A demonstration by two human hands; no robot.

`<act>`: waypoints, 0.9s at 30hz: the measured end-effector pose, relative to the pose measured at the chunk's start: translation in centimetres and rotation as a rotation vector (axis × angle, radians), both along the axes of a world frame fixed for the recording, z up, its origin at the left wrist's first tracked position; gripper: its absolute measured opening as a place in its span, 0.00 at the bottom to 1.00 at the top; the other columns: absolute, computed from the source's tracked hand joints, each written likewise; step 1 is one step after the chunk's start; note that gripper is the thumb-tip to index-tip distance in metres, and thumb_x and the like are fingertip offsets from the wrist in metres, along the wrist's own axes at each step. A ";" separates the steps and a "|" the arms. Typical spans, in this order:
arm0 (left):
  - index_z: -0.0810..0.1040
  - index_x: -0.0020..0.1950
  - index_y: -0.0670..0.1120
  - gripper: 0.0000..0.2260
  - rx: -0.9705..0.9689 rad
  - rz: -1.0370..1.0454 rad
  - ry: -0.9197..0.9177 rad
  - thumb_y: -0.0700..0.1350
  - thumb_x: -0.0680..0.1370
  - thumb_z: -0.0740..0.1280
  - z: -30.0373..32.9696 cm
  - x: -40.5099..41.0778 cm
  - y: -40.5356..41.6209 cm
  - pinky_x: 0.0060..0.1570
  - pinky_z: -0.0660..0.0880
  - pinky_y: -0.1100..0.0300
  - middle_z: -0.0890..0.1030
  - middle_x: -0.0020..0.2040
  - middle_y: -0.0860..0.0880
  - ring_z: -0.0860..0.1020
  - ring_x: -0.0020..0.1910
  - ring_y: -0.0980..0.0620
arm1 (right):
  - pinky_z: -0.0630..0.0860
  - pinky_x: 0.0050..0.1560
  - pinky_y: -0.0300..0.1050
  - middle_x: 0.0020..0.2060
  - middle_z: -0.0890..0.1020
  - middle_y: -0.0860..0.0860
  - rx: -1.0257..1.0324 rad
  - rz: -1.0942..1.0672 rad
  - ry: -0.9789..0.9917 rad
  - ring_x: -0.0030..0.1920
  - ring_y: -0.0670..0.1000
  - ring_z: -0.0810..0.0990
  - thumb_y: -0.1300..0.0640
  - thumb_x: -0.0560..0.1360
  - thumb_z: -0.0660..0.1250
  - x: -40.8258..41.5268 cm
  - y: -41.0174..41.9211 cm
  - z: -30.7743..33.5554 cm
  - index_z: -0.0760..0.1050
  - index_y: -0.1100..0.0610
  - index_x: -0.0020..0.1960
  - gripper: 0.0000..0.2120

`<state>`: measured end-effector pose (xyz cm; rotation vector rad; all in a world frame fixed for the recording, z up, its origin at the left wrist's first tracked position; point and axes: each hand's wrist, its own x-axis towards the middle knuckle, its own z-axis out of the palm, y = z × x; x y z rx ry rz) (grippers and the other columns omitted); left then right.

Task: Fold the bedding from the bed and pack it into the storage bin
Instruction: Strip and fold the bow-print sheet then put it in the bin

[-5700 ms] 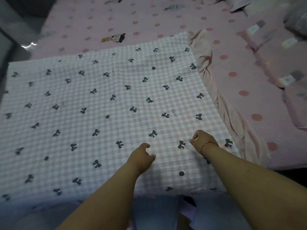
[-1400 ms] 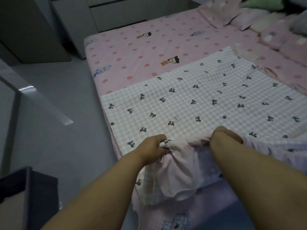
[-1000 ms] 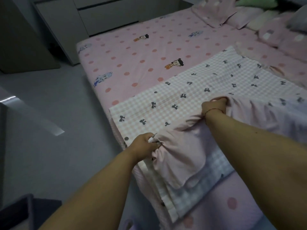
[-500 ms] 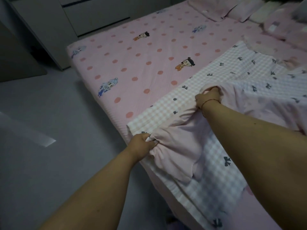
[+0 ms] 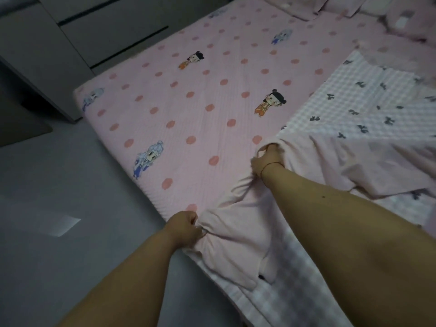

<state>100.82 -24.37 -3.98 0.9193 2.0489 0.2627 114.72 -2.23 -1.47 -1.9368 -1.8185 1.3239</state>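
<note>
A pink-and-white checked blanket (image 5: pixel 354 107) with dark bows lies on the right part of the bed, its plain pink underside (image 5: pixel 238 237) turned up along the near left edge. My left hand (image 5: pixel 186 228) grips a bunched corner of that pink side at the bed's edge. My right hand (image 5: pixel 267 159) grips the folded edge farther up the bed. The fabric stretches between both hands. The storage bin is out of view.
The bed carries a pink sheet (image 5: pixel 188 102) with red dots and cartoon figures. Pillows (image 5: pixel 306 5) lie at the far right. A grey cabinet (image 5: pixel 77 31) stands beyond the bed. Grey floor (image 5: pixel 59 220) lies to the left.
Both hands have carried the blanket's edge leftward across itself, laying the pink underside over the checked top. The view has swung left, and the dark bin seen earlier has left it.
</note>
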 end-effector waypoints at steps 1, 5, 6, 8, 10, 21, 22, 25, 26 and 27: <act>0.71 0.37 0.48 0.05 -0.036 -0.015 -0.006 0.46 0.67 0.67 0.1 -0.5 0.6 0.36 0.65 0.61 0.76 0.40 0.48 0.72 0.42 0.50 | 0.69 0.53 0.41 0.66 0.72 0.58 -0.048 0.106 -0.018 0.66 0.57 0.71 0.62 0.75 0.66 -0.6 0.1 -0.5 0.67 0.60 0.69 0.23; 0.74 0.63 0.47 0.26 0.165 -0.031 0.091 0.47 0.64 0.63 -0.3 -1.6 4.2 0.56 0.68 0.61 0.74 0.59 0.47 0.72 0.58 0.49 | 0.64 0.70 0.44 0.68 0.72 0.55 -0.075 0.361 -0.084 0.69 0.54 0.70 0.60 0.77 0.63 -0.7 1.3 -1.9 0.75 0.57 0.64 0.16; 0.72 0.65 0.46 0.26 0.247 -0.083 0.147 0.47 0.67 0.65 -0.1 -1.1 5.5 0.60 0.67 0.60 0.73 0.62 0.47 0.71 0.62 0.49 | 0.62 0.70 0.40 0.68 0.72 0.54 -0.059 0.356 -0.094 0.69 0.53 0.69 0.60 0.78 0.62 -0.3 1.5 -2.0 0.77 0.57 0.61 0.14; 0.71 0.66 0.46 0.22 0.330 -0.254 0.223 0.45 0.72 0.67 -0.1 0.3 8.4 0.64 0.66 0.57 0.71 0.65 0.48 0.68 0.65 0.48 | 0.65 0.66 0.41 0.65 0.76 0.55 -0.064 0.231 -0.093 0.66 0.54 0.73 0.59 0.78 0.60 0.8 2.2 -1.8 0.78 0.57 0.58 0.11; 0.71 0.65 0.46 0.20 0.376 -0.462 0.250 0.46 0.73 0.65 -0.3 2.1 11.2 0.62 0.68 0.56 0.71 0.64 0.48 0.68 0.64 0.47 | 0.71 0.61 0.44 0.61 0.78 0.57 -0.099 0.100 -0.086 0.63 0.57 0.76 0.58 0.78 0.61 2.3 3.2 -1.7 0.77 0.59 0.60 0.13; 0.71 0.65 0.44 0.20 0.450 -0.969 0.136 0.45 0.74 0.65 -1.0 9.9 23.4 0.59 0.68 0.55 0.71 0.63 0.44 0.70 0.61 0.44 | 0.67 0.64 0.48 0.66 0.72 0.61 -0.162 -0.552 -0.054 0.64 0.59 0.72 0.50 0.80 0.56 14.8 5.9 -3.8 0.69 0.64 0.67 0.22; 0.70 0.67 0.44 0.21 0.450 -0.989 0.125 0.45 0.74 0.65 -1.1 10.5 24.2 0.60 0.68 0.55 0.70 0.64 0.44 0.70 0.62 0.44 | 0.68 0.60 0.47 0.63 0.74 0.61 -0.156 -0.618 0.024 0.60 0.57 0.73 0.49 0.79 0.58 15.5 6.0 -4.3 0.69 0.63 0.67 0.23; 0.68 0.69 0.44 0.23 0.449 -1.032 0.101 0.45 0.75 0.64 -0.9 12.2 26.3 0.61 0.68 0.55 0.70 0.66 0.44 0.70 0.64 0.44 | 0.70 0.48 0.48 0.40 0.80 0.56 -0.139 -0.793 0.194 0.44 0.55 0.75 0.47 0.78 0.58 17.1 6.6 -4.9 0.77 0.62 0.47 0.18; 0.68 0.69 0.44 0.23 0.451 -1.042 0.095 0.45 0.75 0.64 -1.0 12.8 27.0 0.60 0.68 0.55 0.70 0.66 0.44 0.70 0.64 0.44 | 0.71 0.45 0.49 0.35 0.78 0.56 -0.125 -0.835 0.223 0.40 0.56 0.75 0.47 0.79 0.58 17.6 7.0 -5.1 0.75 0.60 0.39 0.19; 0.68 0.69 0.44 0.22 0.450 -1.056 0.092 0.44 0.75 0.63 -0.9 13.5 27.6 0.59 0.68 0.56 0.70 0.66 0.44 0.70 0.64 0.45 | 0.72 0.43 0.49 0.32 0.77 0.56 -0.112 -0.872 0.245 0.36 0.56 0.75 0.46 0.79 0.58 18.1 7.4 -5.1 0.73 0.59 0.35 0.20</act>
